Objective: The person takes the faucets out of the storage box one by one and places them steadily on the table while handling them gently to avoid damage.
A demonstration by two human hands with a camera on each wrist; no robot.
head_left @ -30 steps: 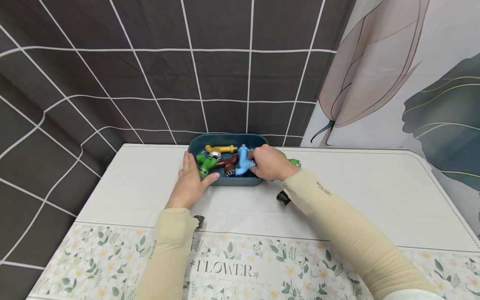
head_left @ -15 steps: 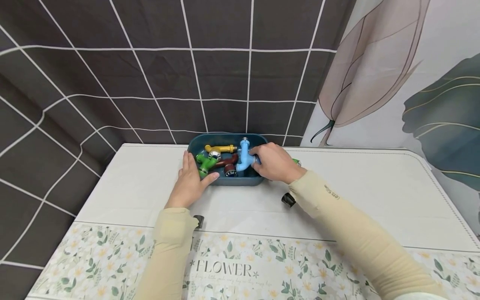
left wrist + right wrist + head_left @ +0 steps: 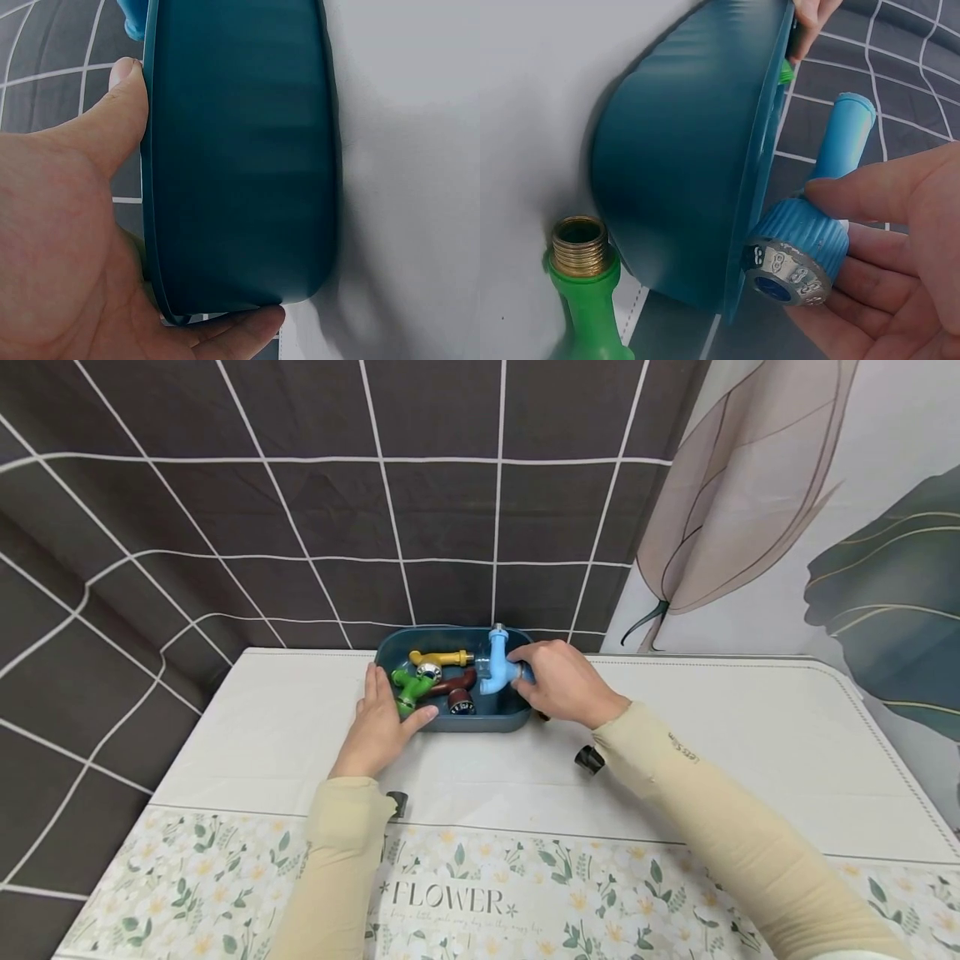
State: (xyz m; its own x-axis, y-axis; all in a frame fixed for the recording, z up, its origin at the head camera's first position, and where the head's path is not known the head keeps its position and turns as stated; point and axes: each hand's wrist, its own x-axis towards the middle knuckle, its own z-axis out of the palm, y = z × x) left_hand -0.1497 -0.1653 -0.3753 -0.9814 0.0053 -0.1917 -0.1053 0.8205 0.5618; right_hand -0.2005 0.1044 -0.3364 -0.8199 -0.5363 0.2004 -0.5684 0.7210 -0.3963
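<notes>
My right hand [image 3: 573,685] pinches a blue tap [image 3: 497,667] over the right end of a dark teal bin [image 3: 480,724]. In the right wrist view, thumb and fingers hold the tap's ribbed knob [image 3: 802,232], which has a silver dial of numbers. The left hand [image 3: 375,731] rests against the bin's left end, fingers straight along the outside and thumb at the front rim. Inside the bin lie a green tap [image 3: 407,691] with a silver dial, a yellow tap [image 3: 441,657] and a dark red tap [image 3: 460,699].
Another green tap [image 3: 592,307] with a brass threaded end stands on the table just right of the bin, hidden by my hand in the head view. A dark tiled-pattern cloth [image 3: 442,527] hangs close behind. The white table [image 3: 712,735] extends to both sides.
My right hand has lifted the blue tap and moved it slightly right, away from the dark red tap. The left hand and the bin have stayed in place.
</notes>
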